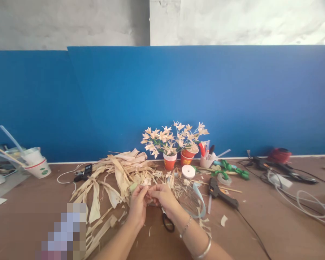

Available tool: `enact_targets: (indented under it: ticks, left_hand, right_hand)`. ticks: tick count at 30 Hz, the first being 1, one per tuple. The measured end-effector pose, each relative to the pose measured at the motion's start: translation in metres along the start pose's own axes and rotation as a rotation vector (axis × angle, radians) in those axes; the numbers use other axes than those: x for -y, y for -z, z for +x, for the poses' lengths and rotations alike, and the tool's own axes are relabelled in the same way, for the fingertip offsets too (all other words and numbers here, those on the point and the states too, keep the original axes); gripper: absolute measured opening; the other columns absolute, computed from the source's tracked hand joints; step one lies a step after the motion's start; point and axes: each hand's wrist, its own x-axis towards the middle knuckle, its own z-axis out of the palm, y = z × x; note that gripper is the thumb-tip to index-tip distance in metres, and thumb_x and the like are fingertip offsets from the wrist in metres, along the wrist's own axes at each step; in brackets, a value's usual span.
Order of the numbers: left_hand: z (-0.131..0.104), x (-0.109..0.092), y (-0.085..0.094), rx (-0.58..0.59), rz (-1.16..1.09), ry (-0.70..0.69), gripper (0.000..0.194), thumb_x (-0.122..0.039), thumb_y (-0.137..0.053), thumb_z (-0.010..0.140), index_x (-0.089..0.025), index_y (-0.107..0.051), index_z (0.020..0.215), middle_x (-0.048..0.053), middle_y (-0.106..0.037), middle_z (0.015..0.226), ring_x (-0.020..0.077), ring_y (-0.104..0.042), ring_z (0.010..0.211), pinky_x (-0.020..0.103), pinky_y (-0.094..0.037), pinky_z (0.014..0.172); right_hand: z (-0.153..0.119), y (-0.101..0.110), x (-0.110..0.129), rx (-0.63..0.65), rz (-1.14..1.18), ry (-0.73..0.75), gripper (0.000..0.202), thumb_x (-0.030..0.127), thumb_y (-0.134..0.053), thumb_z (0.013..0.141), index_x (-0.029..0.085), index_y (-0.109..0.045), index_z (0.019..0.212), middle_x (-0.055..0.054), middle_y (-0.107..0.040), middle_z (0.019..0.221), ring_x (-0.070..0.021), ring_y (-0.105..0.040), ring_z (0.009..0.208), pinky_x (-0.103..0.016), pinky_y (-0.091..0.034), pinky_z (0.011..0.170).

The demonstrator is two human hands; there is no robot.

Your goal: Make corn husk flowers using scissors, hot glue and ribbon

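My left hand (138,204) and my right hand (164,198) meet above the near middle of the table. Both are closed in a pinch, fingertips touching or nearly so. Whatever sits between them is too small and covered to make out. Dried corn husks (121,177) lie in a heap behind and to the left of my hands. Under my right wrist shows the black handle of scissors (168,223). Beyond the hands, pale husk flowers (165,137) on green stems stand in a red paper cup (169,163). A white spool (188,171) lies in front of the cups.
At right rests a black glue gun (222,194), its cord trailing forward. Green stems (231,170), a tape roll (224,179) and tangled white cables (300,202) lie beyond it. A paper cup (40,168) with sticks stands far left. A blue partition (162,83) closes the back.
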Motion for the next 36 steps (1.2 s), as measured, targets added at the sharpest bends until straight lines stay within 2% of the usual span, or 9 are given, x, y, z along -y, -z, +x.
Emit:
enact_targets:
  ticks: [7,12,16,19,24,29,33,36]
  left_hand:
    - [0.0,0.001,0.0,0.012,0.036,-0.007,0.026,-0.031,-0.071,0.063,-0.016,-0.05,0.06,-0.005,-0.052,0.05,0.0084,-0.046,0.046,0.021,-0.037,0.046]
    - [0.002,0.002,0.001,0.017,0.048,-0.03,0.025,-0.032,-0.071,0.063,-0.015,-0.052,0.061,-0.005,-0.052,0.051,0.0086,-0.047,0.046,0.021,-0.036,0.047]
    - [0.005,0.003,0.004,0.051,-0.011,0.002,0.021,-0.031,-0.069,0.064,-0.014,-0.06,0.072,-0.001,-0.06,0.063,0.0117,-0.053,0.055,0.024,-0.041,0.052]
    - [0.005,0.002,0.005,0.013,-0.034,0.009,0.022,-0.031,-0.069,0.065,-0.014,-0.063,0.077,0.002,-0.063,0.071,0.013,-0.056,0.06,0.023,-0.041,0.051]
    - [0.003,-0.004,0.001,-0.048,0.094,0.024,0.024,-0.033,-0.073,0.061,-0.013,-0.061,0.068,-0.003,-0.056,0.054,0.0068,-0.046,0.045,0.018,-0.034,0.045]
    - [0.003,-0.009,-0.003,-0.101,0.128,0.0,0.028,-0.034,-0.076,0.055,-0.012,-0.061,0.062,-0.006,-0.048,0.047,0.0048,-0.04,0.042,0.016,-0.027,0.04]
    - [0.004,-0.009,-0.003,-0.102,0.143,-0.008,0.029,-0.036,-0.076,0.054,-0.012,-0.061,0.062,-0.006,-0.046,0.045,0.0041,-0.037,0.04,0.016,-0.024,0.038]
    - [0.005,-0.008,-0.003,-0.081,0.157,-0.005,0.029,-0.036,-0.075,0.055,-0.012,-0.061,0.062,-0.006,-0.045,0.044,0.0036,-0.035,0.04,0.015,-0.022,0.037]
  right_hand:
    - [0.0,0.001,0.0,-0.01,0.042,-0.012,0.017,0.027,-0.065,0.053,0.013,-0.056,0.053,0.004,-0.051,0.042,-0.0038,-0.036,0.036,-0.018,-0.023,0.038]
    - [0.002,0.001,-0.002,0.003,0.063,0.008,0.021,0.031,-0.066,0.054,0.013,-0.056,0.055,0.002,-0.054,0.046,-0.0041,-0.039,0.038,-0.018,-0.026,0.039]
    - [0.004,0.002,-0.002,-0.039,0.003,0.084,0.02,0.033,-0.063,0.058,0.014,-0.055,0.061,0.003,-0.055,0.046,-0.005,-0.04,0.038,-0.018,-0.027,0.039]
    - [0.006,0.003,-0.004,-0.071,-0.051,0.131,0.019,0.032,-0.061,0.06,0.015,-0.053,0.062,0.004,-0.055,0.047,-0.0049,-0.038,0.036,-0.018,-0.026,0.038]
    - [0.009,0.003,-0.009,-0.099,-0.159,0.175,0.019,0.033,-0.061,0.06,0.016,-0.053,0.062,0.004,-0.053,0.049,-0.0059,-0.041,0.038,-0.019,-0.03,0.038]
    - [0.011,0.004,-0.013,-0.067,-0.212,0.198,0.015,0.03,-0.06,0.062,0.015,-0.055,0.062,0.003,-0.055,0.052,-0.006,-0.042,0.04,-0.018,-0.033,0.04]
    - [0.011,0.005,-0.014,-0.053,-0.227,0.194,0.011,0.026,-0.058,0.062,0.016,-0.055,0.059,0.004,-0.054,0.051,-0.0061,-0.04,0.039,-0.019,-0.031,0.039]
    - [0.011,0.005,-0.015,-0.089,-0.258,0.249,0.01,0.024,-0.059,0.062,0.016,-0.054,0.058,0.003,-0.053,0.05,-0.0073,-0.041,0.041,-0.02,-0.032,0.041]
